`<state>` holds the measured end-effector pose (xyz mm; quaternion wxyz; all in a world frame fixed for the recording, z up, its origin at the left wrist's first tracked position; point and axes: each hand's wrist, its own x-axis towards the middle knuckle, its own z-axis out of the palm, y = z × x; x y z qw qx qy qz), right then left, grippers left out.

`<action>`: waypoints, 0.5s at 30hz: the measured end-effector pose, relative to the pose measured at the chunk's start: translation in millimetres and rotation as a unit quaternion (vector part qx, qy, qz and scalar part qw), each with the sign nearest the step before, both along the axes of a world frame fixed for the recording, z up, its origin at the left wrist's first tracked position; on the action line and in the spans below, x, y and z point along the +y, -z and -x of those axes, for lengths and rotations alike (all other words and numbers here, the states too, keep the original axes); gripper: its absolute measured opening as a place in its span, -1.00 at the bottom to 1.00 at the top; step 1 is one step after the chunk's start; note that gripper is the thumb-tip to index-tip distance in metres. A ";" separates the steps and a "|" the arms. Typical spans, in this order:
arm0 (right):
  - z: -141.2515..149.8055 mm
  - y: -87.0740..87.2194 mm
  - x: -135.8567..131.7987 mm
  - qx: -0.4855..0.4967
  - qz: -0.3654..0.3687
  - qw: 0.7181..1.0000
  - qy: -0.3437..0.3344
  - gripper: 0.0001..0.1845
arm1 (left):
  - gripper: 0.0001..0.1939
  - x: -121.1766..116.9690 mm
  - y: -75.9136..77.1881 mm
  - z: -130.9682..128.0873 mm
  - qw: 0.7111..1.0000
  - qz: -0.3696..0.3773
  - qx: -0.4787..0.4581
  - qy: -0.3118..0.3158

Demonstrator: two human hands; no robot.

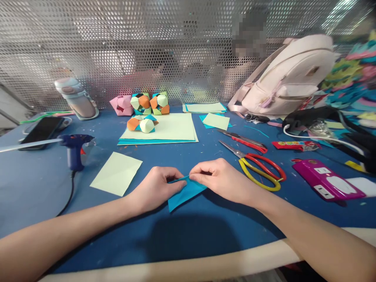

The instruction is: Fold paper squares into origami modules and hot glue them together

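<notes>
A blue sheet of paper (pixel 185 194) is held between my two hands above the blue table, folded along its far edge. My left hand (pixel 160 186) pinches that edge with thumb and fingers at its left part. At the right part of the same fold, my right hand (pixel 219 178) pinches the paper between thumb and forefinger. To the left of my left hand lies a pale green paper square (pixel 116 173). Scissors (pixel 260 166) with red and yellow handles rest just beyond my right wrist.
Behind my hands, folded paper pieces (pixel 147 125) sit on stacked sheets (pixel 176 129), with paper balls (pixel 122 105) beyond. A glue gun (pixel 75 150), phone (pixel 44 132) and bottle (pixel 76 98) stand left. Right are a cutter (pixel 246 141), purple power strip (pixel 327 178) and backpack (pixel 289 78).
</notes>
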<state>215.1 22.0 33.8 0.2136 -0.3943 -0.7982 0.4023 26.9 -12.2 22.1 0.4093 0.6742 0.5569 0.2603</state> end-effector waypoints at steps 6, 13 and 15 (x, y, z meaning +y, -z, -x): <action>0.3 -0.2 0.1 0.007 0.010 1.000 -0.001 -0.84 | -0.86 -1.9 -3.2 -1.8 1.000 -0.017 0.019 0.007; 3.0 2.9 -7.2 0.019 -0.088 0.994 -0.055 -0.84 | -0.95 -2.4 -1.7 -2.9 0.996 -0.041 0.066 0.046; 4.7 5.1 -9.1 0.021 -0.120 0.992 -0.040 -0.87 | -0.92 -2.5 -0.1 -3.5 0.996 -0.054 0.064 0.035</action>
